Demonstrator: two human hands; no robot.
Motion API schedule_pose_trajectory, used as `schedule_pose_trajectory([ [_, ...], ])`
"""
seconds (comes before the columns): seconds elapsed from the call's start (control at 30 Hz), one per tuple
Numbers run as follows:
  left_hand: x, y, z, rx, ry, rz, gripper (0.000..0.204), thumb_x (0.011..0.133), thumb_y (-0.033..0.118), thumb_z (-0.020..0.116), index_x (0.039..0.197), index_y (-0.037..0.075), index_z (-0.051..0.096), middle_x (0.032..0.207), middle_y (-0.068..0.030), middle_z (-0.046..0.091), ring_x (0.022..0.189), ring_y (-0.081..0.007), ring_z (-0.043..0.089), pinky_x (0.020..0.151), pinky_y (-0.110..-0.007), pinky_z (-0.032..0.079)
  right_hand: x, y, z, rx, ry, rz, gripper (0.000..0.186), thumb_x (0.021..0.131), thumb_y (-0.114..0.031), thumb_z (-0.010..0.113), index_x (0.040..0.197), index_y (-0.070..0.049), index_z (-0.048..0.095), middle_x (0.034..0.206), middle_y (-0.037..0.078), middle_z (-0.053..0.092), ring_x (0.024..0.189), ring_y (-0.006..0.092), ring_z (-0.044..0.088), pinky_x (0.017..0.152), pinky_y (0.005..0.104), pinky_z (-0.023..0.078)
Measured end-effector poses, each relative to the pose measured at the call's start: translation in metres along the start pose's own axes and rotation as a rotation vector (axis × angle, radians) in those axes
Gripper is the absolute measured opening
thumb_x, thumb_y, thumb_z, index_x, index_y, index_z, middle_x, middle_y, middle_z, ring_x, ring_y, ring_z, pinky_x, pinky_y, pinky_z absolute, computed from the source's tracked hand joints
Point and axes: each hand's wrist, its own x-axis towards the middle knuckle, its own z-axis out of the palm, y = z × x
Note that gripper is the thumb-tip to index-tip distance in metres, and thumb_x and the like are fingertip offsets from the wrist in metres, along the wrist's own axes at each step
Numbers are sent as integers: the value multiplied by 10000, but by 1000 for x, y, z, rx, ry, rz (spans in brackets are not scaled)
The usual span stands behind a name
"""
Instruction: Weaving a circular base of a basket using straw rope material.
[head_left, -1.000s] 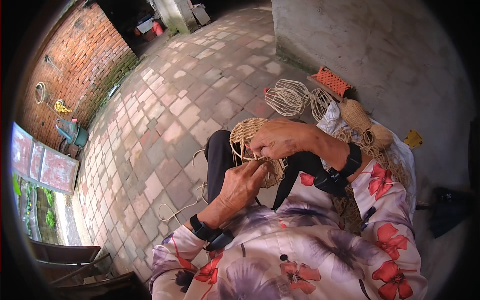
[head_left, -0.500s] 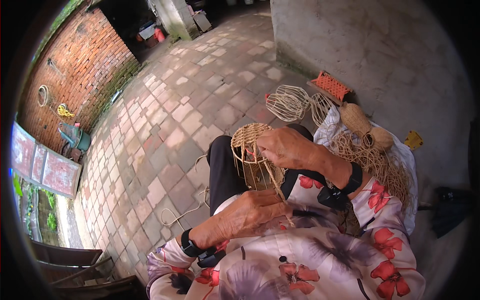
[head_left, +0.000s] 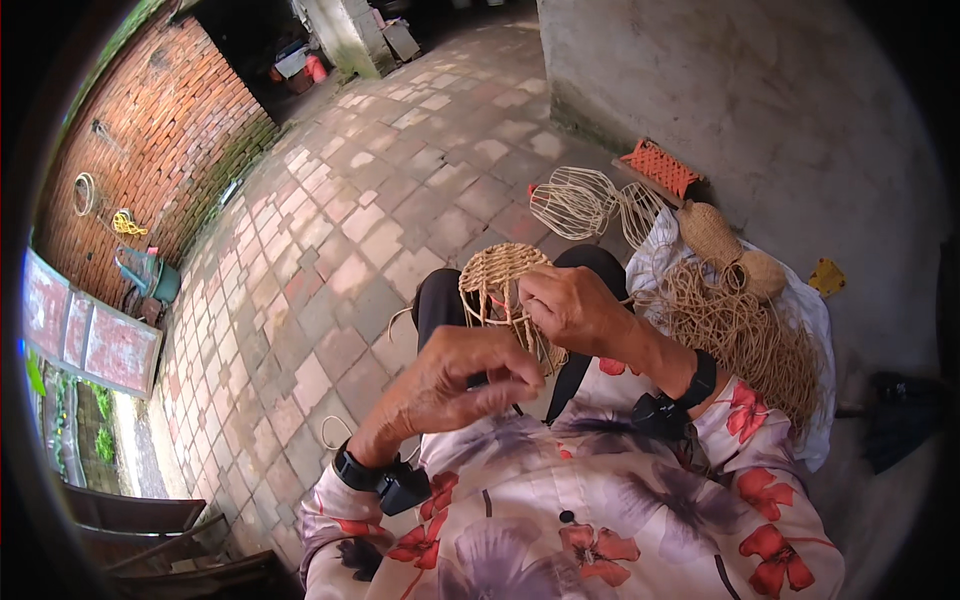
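Note:
A half-woven tan basket (head_left: pixel 503 262) with loose upright strands sits between my knees. My right hand (head_left: pixel 572 310) is closed on the basket's rim at its right side, covering part of it. My left hand (head_left: pixel 455 380) is just below and left of the basket, fingers curled toward their tips; whatever they may hold is hidden. Beside my right arm, a tangled heap of tan cord (head_left: pixel 735 335) lies on a white sack (head_left: pixel 810 420).
Two woven gourd-like pieces (head_left: pixel 715 235), pale open frames (head_left: pixel 570 205) and an orange woven item (head_left: pixel 660 165) lie near the concrete wall (head_left: pixel 740 90). A brick wall (head_left: pixel 140 130), teal bucket (head_left: pixel 160 275) and leaning panel (head_left: pixel 90 315) stand leftward on the paving (head_left: pixel 330 250).
My left hand left the basket, went down toward my lap with a strand, and has since risen leftward, that strand no longer visible in it. My right hand stays at the basket.

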Motion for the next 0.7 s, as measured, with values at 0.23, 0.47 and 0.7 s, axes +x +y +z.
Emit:
schedule_pose_trajectory([
  [0.23, 5, -6, 23, 71, -42, -2, 80, 856, 73, 694, 913, 53, 642, 852, -68, 676, 773, -235, 666, 689, -333, 508, -3, -4, -1, 31, 54, 12, 95, 796, -30, 591, 843, -28, 509, 766, 153, 575, 711, 373, 616, 616, 446, 501],
  [0.47, 55, -72, -46, -216, 557, -152, 122, 902, 144, 649, 928, 28, 623, 832, -37, 678, 741, -97, 620, 640, -246, 484, -35, -17, 14, -75, 203, -44, 347, 791, -74, 712, 1105, -53, 564, 750, 114, 607, 673, 323, 661, 574, 386, 538],
  [0.7, 68, -110, -49, -184, 569, -346, 137, 865, 134, 675, 948, 33, 637, 808, -37, 674, 677, -90, 600, 605, -237, 472, -38, -20, 13, -480, 85, -110, 374, 790, -101, 708, 1153, -76, 619, 637, 59, 576, 555, 202, 614, 494, 346, 488],
])
